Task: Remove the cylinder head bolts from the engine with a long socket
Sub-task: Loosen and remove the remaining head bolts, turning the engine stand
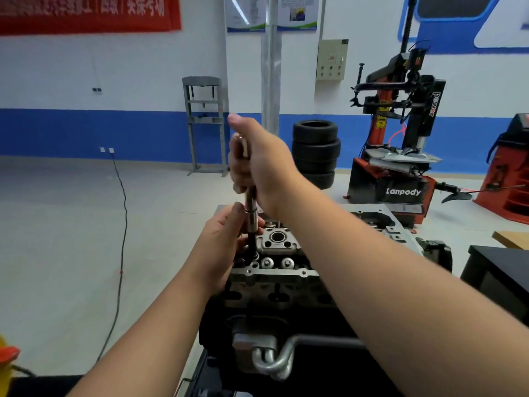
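- Your right hand (257, 161), just above the frame's centre, has its fingers curled tight round the upper handle of the long socket tool (249, 202), thumb sticking up and free.
- Your left hand (226, 242), just below it, pinches the shiny socket barrel between thumb and fingertips, holding it upright.
- The tool stands near vertical, its dark lower end dropping into the top of the cylinder head (274, 253) at the centre of the frame; the bolt itself is hidden under the socket.
- Just right of the socket's tip you can see a round bore in a cast housing, and below it 2 round valve tops side by side.
- The engine (286, 310) fills the lower centre, with a looped metal pipe (274, 362) at its near end.
- Behind, right of centre, 3 stacked tyres (316, 151); further right a red and black tyre changer (398, 138); a grey press frame (204, 124) stands left of your raised hand.
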### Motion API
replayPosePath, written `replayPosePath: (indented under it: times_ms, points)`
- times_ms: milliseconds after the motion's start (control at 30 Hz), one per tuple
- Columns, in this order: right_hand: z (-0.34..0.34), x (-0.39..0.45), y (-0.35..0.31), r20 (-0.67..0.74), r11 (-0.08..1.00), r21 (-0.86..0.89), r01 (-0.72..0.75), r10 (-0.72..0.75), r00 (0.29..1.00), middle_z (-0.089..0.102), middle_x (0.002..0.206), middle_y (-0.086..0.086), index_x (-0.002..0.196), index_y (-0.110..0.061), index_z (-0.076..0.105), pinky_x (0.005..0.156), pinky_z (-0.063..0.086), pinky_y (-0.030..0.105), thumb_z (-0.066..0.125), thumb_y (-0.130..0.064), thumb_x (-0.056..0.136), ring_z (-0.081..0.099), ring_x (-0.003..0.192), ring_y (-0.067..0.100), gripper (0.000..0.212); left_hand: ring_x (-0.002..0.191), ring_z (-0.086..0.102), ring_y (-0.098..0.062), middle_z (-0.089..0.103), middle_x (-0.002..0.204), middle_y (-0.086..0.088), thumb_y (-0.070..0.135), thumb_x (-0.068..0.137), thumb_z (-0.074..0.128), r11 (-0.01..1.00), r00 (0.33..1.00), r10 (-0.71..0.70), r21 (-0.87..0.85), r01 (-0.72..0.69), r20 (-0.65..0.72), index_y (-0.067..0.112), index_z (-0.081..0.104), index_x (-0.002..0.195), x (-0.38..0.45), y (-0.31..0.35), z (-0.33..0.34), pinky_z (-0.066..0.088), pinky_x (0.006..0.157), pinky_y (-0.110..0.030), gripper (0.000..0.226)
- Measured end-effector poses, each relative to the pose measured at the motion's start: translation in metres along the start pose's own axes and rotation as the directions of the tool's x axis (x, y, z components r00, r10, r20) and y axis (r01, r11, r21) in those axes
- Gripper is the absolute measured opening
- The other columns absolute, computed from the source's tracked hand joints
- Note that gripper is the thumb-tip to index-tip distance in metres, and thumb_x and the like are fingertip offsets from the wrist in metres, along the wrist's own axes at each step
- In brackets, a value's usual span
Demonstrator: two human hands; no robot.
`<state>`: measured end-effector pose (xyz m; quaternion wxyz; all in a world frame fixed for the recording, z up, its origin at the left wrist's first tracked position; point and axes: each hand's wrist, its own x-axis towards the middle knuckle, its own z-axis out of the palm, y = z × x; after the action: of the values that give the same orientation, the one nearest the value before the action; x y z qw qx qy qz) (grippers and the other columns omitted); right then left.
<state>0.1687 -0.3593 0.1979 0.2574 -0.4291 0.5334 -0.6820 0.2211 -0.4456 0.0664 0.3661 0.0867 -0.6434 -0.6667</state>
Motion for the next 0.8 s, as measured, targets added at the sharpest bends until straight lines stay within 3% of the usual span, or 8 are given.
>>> replayPosePath:
  times_ms: [133,267,333,433,567,667,733,800]
  points:
    - [-0.008,0.003,-0.001,0.088,0.997,0.070,-0.042,0.035,0.995,0.027,0.055,-0.002,0.065,-0.019,0.041,0.055,0.019,0.034,0.052,-0.031,0.099,0.015,0.057,0.019,0.038,0.087,0.069,-0.016,0.073,0.092,-0.001,0.069,0.086,0.056,0.999,0.998,-0.009,0.049,0.006,0.066,0.035,0.077,0.087,0.000,0.000,-0.002,0.048,0.083,-0.039,0.040]
    - [0.014,-0.005,0.008,-0.230,0.994,-0.062,0.092,-0.104,0.968,0.044,0.064,-0.002,0.078,-0.016,0.052,0.056,0.032,0.030,0.054,-0.025,0.098,0.038,0.059,0.015,0.022,0.086,0.065,-0.024,0.072,0.092,-0.013,0.066,0.077,0.078,0.997,0.998,0.051,0.061,-0.049,-0.039,0.017,0.072,0.097,0.001,-0.001,0.001,0.049,0.081,-0.046,0.053]
    - [0.016,-0.006,0.010,-0.266,0.988,-0.075,0.134,-0.149,0.952,0.047,0.065,-0.004,0.076,-0.015,0.055,0.058,0.035,0.031,0.052,-0.024,0.097,0.041,0.061,0.014,0.023,0.080,0.056,-0.032,0.068,0.088,-0.020,0.056,0.067,0.087,0.995,0.992,0.073,0.068,-0.067,-0.103,0.015,0.068,0.094,0.002,-0.002,0.002,0.046,0.073,-0.051,0.053]
    - [0.007,-0.002,0.003,-0.064,0.999,0.025,0.041,-0.039,0.997,0.038,0.051,-0.005,0.063,-0.018,0.047,0.056,0.027,0.033,0.052,-0.035,0.099,0.030,0.049,0.014,0.039,0.082,0.060,-0.030,0.071,0.087,-0.006,0.064,0.073,0.076,0.999,0.995,0.045,0.033,-0.043,-0.093,0.032,0.072,0.084,0.000,-0.002,0.001,0.043,0.076,-0.051,0.033]
    - [-0.004,0.001,-0.005,0.122,1.000,-0.005,-0.013,0.014,0.992,0.028,0.051,-0.003,0.063,-0.018,0.041,0.053,0.024,0.032,0.053,-0.033,0.099,0.022,0.048,0.016,0.041,0.101,0.072,-0.020,0.077,0.106,-0.005,0.067,0.091,0.050,1.000,0.997,-0.015,0.025,0.013,0.077,0.031,0.079,0.099,-0.003,0.002,-0.001,0.049,0.092,-0.040,0.047]
    - [0.007,-0.006,0.002,-0.072,0.998,-0.054,0.042,-0.046,0.996,0.039,0.058,0.001,0.072,-0.016,0.046,0.056,0.029,0.033,0.055,-0.028,0.098,0.032,0.052,0.017,0.029,0.096,0.070,-0.020,0.076,0.100,-0.006,0.048,0.103,0.047,1.000,0.994,0.016,0.010,-0.017,0.106,0.026,0.078,0.100,-0.003,0.003,-0.001,0.050,0.090,-0.042,0.038]
    - [0.017,-0.010,0.007,-0.238,0.978,-0.175,0.116,-0.156,0.959,0.046,0.065,0.000,0.075,-0.016,0.049,0.057,0.035,0.032,0.056,-0.027,0.096,0.040,0.059,0.016,0.025,0.077,0.063,-0.014,0.072,0.082,0.001,0.041,0.101,0.054,0.999,0.999,0.039,0.024,-0.040,0.038,0.025,0.075,0.088,-0.003,0.003,0.001,0.045,0.075,-0.037,0.029]
    - [0.018,-0.009,0.007,-0.273,0.964,-0.221,0.149,-0.208,0.939,0.043,0.063,-0.002,0.070,-0.014,0.046,0.057,0.034,0.034,0.052,-0.022,0.096,0.038,0.059,0.017,0.028,0.072,0.060,-0.014,0.070,0.076,0.000,0.044,0.092,0.067,0.998,0.998,0.059,0.018,-0.059,-0.029,0.022,0.071,0.088,-0.003,0.003,0.003,0.044,0.072,-0.035,0.023]
